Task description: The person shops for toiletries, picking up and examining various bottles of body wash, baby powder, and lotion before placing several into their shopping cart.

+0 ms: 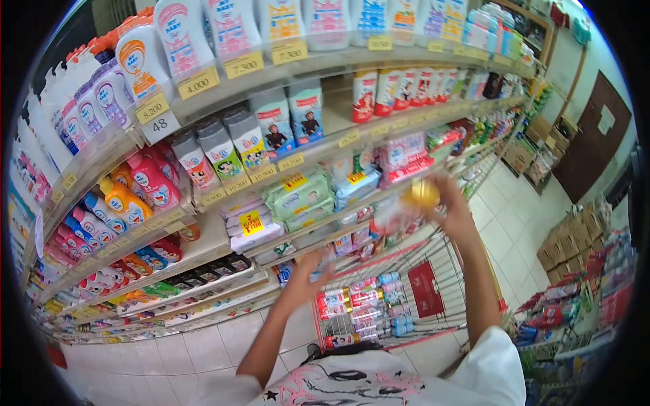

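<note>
My right hand [447, 203] is raised over the far part of the shopping cart, fingers closed on a bottle with a gold cap [423, 195]; the bottle's body is smeared by motion. My left hand [308, 274] is held at the cart's left side, near the lower shelves, its fingers apart and nothing in it. Inside the cart [423, 287] lie several bottles [365, 308] in rows, some with gold caps, some with blue ones. Wipes packs [298, 196] rest on the shelf beyond my left hand.
Long curved shelves [284, 74] with bottles and yellow price tags run along the left and front. Cardboard boxes [575, 240] stand on the tiled floor at the right. A brown door [599, 139] is at the back right, and more packed goods [565, 311] are at the lower right.
</note>
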The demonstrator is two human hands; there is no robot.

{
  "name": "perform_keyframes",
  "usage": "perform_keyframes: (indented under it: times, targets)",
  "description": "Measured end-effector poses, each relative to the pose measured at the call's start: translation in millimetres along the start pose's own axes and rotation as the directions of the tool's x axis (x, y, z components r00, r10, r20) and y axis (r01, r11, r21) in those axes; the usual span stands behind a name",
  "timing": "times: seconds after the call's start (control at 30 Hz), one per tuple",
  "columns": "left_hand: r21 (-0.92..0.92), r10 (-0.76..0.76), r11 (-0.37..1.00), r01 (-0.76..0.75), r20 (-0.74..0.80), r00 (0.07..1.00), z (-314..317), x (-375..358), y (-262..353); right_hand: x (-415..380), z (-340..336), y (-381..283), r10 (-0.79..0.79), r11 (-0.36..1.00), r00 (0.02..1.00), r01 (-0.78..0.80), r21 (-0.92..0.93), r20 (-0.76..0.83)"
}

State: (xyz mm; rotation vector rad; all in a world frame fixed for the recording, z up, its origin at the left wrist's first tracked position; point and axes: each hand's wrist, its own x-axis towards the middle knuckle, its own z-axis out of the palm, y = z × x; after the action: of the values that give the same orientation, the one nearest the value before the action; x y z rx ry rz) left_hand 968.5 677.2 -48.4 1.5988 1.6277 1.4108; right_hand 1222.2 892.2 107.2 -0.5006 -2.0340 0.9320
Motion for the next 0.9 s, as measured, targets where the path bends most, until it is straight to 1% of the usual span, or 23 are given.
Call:
perform_keyframes:
  times: [0.03, 0.07, 0.13, 0.17, 0.2, 0.23, 0.27, 0.33, 0.37, 0.43, 0.47, 0.5, 0.53, 0.57, 0.6, 0.63, 0.67, 0.7, 0.73, 0.77, 0.8, 0.83, 0.9]
  targets:
    - [0.048, 0.006, 0.999, -0.006, -0.001, 1.0, -13.2, 41.0, 71.3, 24.2, -7.6, -12.8, 0.089, 0.981, 0.995, -0.078, 0.177, -0.052]
    - [-0.061, 0.083, 0.994, -0.086, -0.054, 0.995, -14.0, 73.2, 87.4, 46.1, -14.9, -30.3, 0.106, 0.976, 0.991, -0.087, 0.202, -0.086]
    - [-0.25, 0.142, 0.955, -0.161, -0.092, 0.986, -12.3, 126.3, 134.3, 78.8, -25.1, -41.0, 0.095, 0.971, 0.989, -0.067, 0.229, -0.11]
    - [-0.236, 0.154, 0.956, -0.176, -0.11, 0.982, -7.7, 149.9, 145.8, 93.0, -27.8, -35.0, 0.12, 0.942, 0.988, -0.081, 0.326, -0.102]
    - [-0.202, 0.16, 0.965, -0.17, -0.066, 0.985, -2.0, 169.9, 156.3, 104.5, -28.4, -30.1, 0.146, 0.902, 0.986, -0.098, 0.421, -0.084]
    - [-0.168, 0.154, 0.973, -0.156, -0.022, 0.988, 5.7, 183.5, 164.4, 112.0, -26.6, -25.4, 0.137, 0.877, 0.988, -0.092, 0.472, -0.063]
    - [-0.154, 0.152, 0.976, -0.156, -0.04, 0.988, 15.1, 194.6, 169.3, 116.8, -26.5, -21.4, 0.14, 0.862, 0.99, -0.112, 0.494, -0.02]
    - [-0.311, 0.117, 0.947, -0.085, 0.085, 0.99, 33.0, 214.1, 171.1, 125.7, -28.8, -6.3, 0.132, 0.84, 0.989, -0.148, 0.522, 0.068]
    - [-0.302, 0.113, 0.949, -0.088, 0.065, 0.992, 37.7, 221.0, 170.3, 128.5, -27.4, -1.9, 0.149, 0.853, 0.988, -0.15, 0.5, 0.041]
    - [-0.327, 0.045, 0.944, -0.037, 0.017, 0.999, 43.9, 229.0, 165.4, 132.8, -30.3, 9.7, 0.134, 0.788, 0.988, -0.156, 0.596, 0.08]
    - [-0.345, 0.002, 0.938, -0.016, -0.039, 0.999, 45.4, 230.4, 166.9, 131.7, -32.6, 14.5, 0.131, 0.78, 0.987, -0.164, 0.604, 0.098]
    - [-0.339, -0.013, 0.941, -0.006, -0.052, 0.999, 43.8, 233.3, 166.0, 128.5, -34.3, 19.9, 0.14, 0.771, 0.988, -0.152, 0.619, 0.069]
    - [-0.309, -0.063, 0.951, 0.028, -0.106, 0.992, 40.3, 236.0, 163.6, 122.5, -35.8, 26.4, 0.153, 0.762, 0.987, -0.143, 0.632, 0.038]
    - [-0.282, -0.115, 0.957, 0.067, -0.156, 0.981, 37.8, 234.5, 159.1, 108.4, -36.7, 42.0, 0.162, 0.753, 0.985, -0.159, 0.639, 0.053]
    - [-0.217, -0.1, 0.975, 0.055, -0.2, 0.975, 34.0, 228.5, 153.1, 84.5, -38.1, 68.1, 0.074, 0.959, 0.994, -0.047, 0.278, -0.086]
    - [-0.218, -0.095, 0.975, 0.049, -0.205, 0.974, 31.1, 215.5, 154.1, 57.0, -41.8, 94.3, -0.068, 0.988, 0.982, 0.042, -0.147, -0.178]
    - [-0.219, -0.089, 0.975, 0.042, -0.206, 0.975, 30.4, 196.8, 154.6, 19.9, -47.2, 117.2, -0.167, 0.923, 0.948, 0.052, -0.382, -0.272]
    - [-0.219, -0.131, 0.972, 0.086, -0.204, 0.97, 31.0, 175.9, 145.9, -21.7, -56.2, 130.3, -0.059, 0.821, 0.947, -0.134, -0.555, -0.316]
    - [-0.216, -0.171, 0.968, 0.125, -0.206, 0.964, 32.8, 154.4, 136.3, -72.8, -61.5, 176.8, 0.052, 0.76, 0.925, -0.28, -0.586, -0.375]
    - [-0.229, -0.227, 0.957, 0.18, -0.202, 0.953, 37.7, 132.4, 125.7, -123.1, -74.4, 206.1, 0.343, 0.681, 0.858, -0.507, -0.529, -0.381]
    - [-0.249, -0.303, 0.935, 0.252, -0.195, 0.933, 45.7, 110.8, 115.3, -172.2, -85.1, 230.2, 0.487, 0.409, 0.741, -0.661, -0.629, -0.462]
    - [-0.301, -0.378, 0.898, 0.32, -0.16, 0.912, 56.3, 89.8, 107.9, -220.2, -97.1, 245.2, 0.597, 0.073, 0.589, -0.716, -0.694, -0.545]
    - [-0.28, -0.439, 0.881, 0.381, -0.188, 0.878, 81.7, 49.2, 82.2, -276.4, -125.8, 262.3, 0.332, 0.206, 0.777, -0.613, -0.763, -0.535]
